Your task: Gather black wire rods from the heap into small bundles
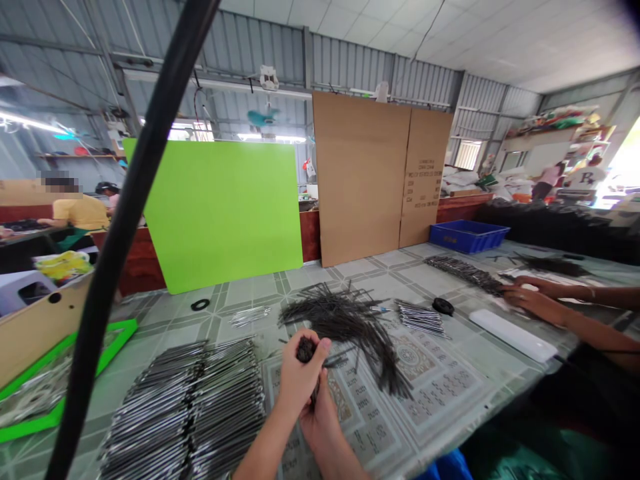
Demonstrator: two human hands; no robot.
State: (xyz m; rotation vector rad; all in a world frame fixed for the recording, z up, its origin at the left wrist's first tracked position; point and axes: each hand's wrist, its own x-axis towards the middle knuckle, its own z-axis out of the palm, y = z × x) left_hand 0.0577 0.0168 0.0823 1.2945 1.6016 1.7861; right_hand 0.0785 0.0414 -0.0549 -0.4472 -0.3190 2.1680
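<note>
Together, left hand (299, 365) and right hand (323, 410), their grip snug round a dark bundle (305, 349).

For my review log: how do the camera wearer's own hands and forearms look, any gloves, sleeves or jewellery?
The left hand and right hand are bare, with no gloves, rings or markings visible. The left forearm and right forearm show no sleeves within the frame.

Left of the strips (336, 315) lie rods (229, 400); behind the strips, cardboard (364, 180).
</note>
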